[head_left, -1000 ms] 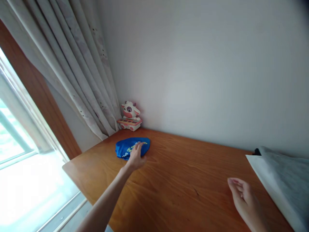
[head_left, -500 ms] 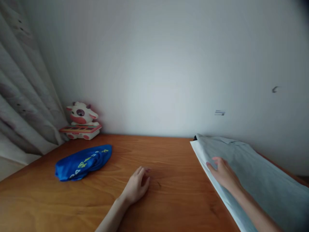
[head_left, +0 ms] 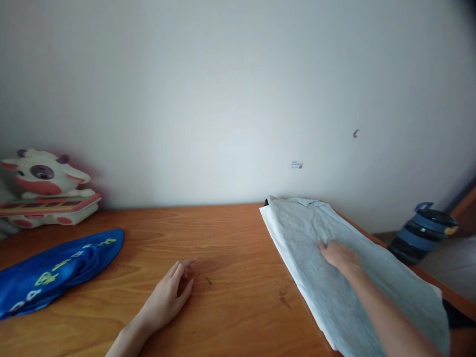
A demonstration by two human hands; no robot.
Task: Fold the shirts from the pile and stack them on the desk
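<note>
My left hand (head_left: 167, 297) rests on its edge on the wooden table, fingers loosely curved and the thumb apart, with nothing in it. To the right, my right hand (head_left: 340, 257) lies on a thin grey-green cloth (head_left: 316, 282). Its fingers are bent together and seem to pinch the fabric, though the fingertips are partly hidden. Small creases run from that spot. A white layer (head_left: 286, 260) shows along the cloth's left edge, and something black peeks out at its far corner and its near right end.
Left on the wooden table (head_left: 230, 307) lies a crumpled blue cloth item (head_left: 74, 267) with yellow and white lettering. Behind it stands a cow-shaped toy keyboard (head_left: 52, 191). A blue-and-black bottle (head_left: 420, 235) leans beyond the table's right edge. The wall (head_left: 208, 99) bounds the back.
The view has turned to the right, bringing the bottle into sight. My right hand has gone from spread fingers over the cloth to closed fingers on it. My left hand keeps its pose.
</note>
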